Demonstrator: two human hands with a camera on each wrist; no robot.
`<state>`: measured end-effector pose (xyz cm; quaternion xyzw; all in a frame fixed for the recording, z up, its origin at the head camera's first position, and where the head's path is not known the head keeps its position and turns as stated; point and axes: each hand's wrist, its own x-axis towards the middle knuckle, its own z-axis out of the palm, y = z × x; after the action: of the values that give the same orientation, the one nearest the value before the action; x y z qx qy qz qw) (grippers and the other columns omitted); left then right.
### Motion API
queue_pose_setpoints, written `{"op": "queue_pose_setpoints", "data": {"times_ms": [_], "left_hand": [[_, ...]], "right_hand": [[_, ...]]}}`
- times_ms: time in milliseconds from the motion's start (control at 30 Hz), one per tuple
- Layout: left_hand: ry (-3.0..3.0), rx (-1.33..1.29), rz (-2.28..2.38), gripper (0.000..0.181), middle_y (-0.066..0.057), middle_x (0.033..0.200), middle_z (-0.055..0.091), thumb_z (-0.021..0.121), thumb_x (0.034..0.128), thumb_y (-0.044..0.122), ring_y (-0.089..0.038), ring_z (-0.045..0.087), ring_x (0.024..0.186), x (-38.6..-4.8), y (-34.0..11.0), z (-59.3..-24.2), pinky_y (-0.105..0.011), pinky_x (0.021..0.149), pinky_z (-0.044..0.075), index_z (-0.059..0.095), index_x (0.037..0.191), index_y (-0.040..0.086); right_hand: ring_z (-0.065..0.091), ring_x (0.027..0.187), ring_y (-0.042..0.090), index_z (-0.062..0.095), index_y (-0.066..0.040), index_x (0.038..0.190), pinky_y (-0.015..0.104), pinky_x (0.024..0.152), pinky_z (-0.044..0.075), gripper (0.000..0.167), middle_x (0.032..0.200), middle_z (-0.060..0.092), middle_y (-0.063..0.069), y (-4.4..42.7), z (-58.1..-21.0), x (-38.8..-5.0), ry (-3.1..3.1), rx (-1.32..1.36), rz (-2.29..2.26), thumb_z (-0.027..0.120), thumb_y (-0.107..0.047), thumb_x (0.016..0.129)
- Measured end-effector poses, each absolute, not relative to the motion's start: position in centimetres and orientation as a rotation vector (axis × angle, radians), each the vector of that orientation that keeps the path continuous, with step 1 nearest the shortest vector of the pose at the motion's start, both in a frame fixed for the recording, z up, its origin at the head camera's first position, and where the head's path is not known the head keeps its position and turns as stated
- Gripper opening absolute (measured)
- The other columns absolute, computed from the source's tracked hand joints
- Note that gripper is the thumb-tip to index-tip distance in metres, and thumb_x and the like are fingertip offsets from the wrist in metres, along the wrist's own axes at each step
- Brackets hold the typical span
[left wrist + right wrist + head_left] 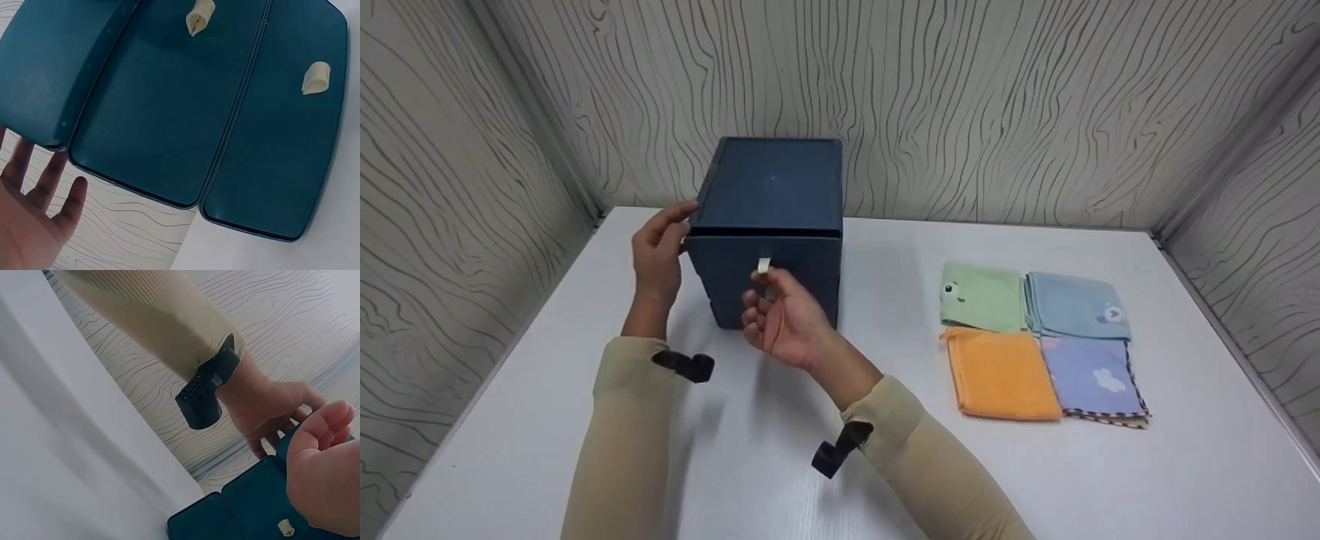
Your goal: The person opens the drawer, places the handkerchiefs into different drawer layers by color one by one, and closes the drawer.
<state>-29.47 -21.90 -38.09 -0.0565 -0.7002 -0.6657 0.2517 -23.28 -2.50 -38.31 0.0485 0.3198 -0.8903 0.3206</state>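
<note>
A dark blue drawer box (772, 184) stands upright on the table, several cream pull tabs on its front. My right hand (791, 322) pinches the upper drawer's cream tab (764, 265) between thumb and finger, its other fingers loosely curled. A narrow dark gap shows above that drawer front. My left hand (658, 255) rests at the box's left side, fingertips at its upper edge. In the left wrist view the fingers of the left hand (34, 214) are spread beside the upper drawer front (39, 73). Two lower fronts show there, the middle one (163, 112) and the bottom one (270, 146).
Several folded cloths lie on the right of the white table (900, 480): green (986, 296), light blue (1072, 304), orange (1001, 375) and purple (1084, 371). A wood-grain patterned wall (960, 112) stands close behind the box, with side walls left and right.
</note>
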Motion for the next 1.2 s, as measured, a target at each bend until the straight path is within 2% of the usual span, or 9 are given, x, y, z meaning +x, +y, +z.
{"op": "queue_pose_setpoints", "data": {"times_ms": [267, 633, 767, 933, 1200], "left_hand": [[-1.917, -0.131, -1.808, 0.031, -0.006, 0.122, 0.064, 0.048, 0.0941, 0.010, -0.012, 0.059, 0.102, -29.4, -21.9, -37.9, -0.024, 0.079, 0.051, 0.070, 0.116, 0.007], [-1.883, -0.126, -1.877, 0.031, 0.001, 0.112, 0.065, 0.049, 0.0928, 0.008, -0.012, 0.058, 0.086, -29.4, -21.8, -37.7, -0.023, 0.070, 0.050, 0.070, 0.115, 0.003], [-1.832, -0.119, -1.928, 0.030, -0.002, 0.111, 0.067, 0.050, 0.0909, 0.005, -0.011, 0.057, 0.081, -29.4, -21.8, -37.5, -0.022, 0.065, 0.050, 0.072, 0.111, 0.005], [-1.857, -0.096, -1.938, 0.029, -0.006, 0.116, 0.067, 0.052, 0.0908, 0.006, -0.011, 0.059, 0.085, -29.3, -21.8, -37.3, -0.023, 0.066, 0.050, 0.073, 0.109, 0.010], [-1.947, -0.050, -1.919, 0.031, 0.004, 0.113, 0.066, 0.051, 0.0924, 0.010, -0.011, 0.057, 0.086, -28.8, -22.1, -36.9, -0.027, 0.067, 0.046, 0.069, 0.117, 0.007]], "right_hand": [[0.052, 0.062, 0.010, 0.060, -0.019, 0.097, 0.022, 0.058, 0.046, 0.022, 0.077, 0.058, -0.001, -2.2, -38.4, -22.6, 0.856, 0.124, -2.318, 0.045, -0.036, 0.100], [0.047, 0.061, 0.008, 0.058, -0.020, 0.096, 0.020, 0.057, 0.043, 0.020, 0.078, 0.059, -0.002, -1.7, -38.2, -20.8, 0.875, 0.086, -2.267, 0.044, -0.033, 0.100], [0.046, 0.061, 0.007, 0.057, -0.020, 0.097, 0.020, 0.057, 0.042, 0.020, 0.079, 0.060, -0.003, -1.7, -38.2, -20.0, 0.889, 0.091, -2.256, 0.043, -0.034, 0.100], [0.044, 0.062, 0.008, 0.057, -0.020, 0.098, 0.020, 0.057, 0.041, 0.020, 0.079, 0.060, -0.003, -1.5, -38.4, -19.2, 0.929, 0.094, -2.251, 0.044, -0.034, 0.099], [0.042, 0.064, 0.008, 0.057, -0.021, 0.100, 0.020, 0.058, 0.039, 0.018, 0.082, 0.057, -0.003, -1.4, -38.6, -17.8, 0.972, 0.073, -2.216, 0.044, -0.034, 0.099]]}}
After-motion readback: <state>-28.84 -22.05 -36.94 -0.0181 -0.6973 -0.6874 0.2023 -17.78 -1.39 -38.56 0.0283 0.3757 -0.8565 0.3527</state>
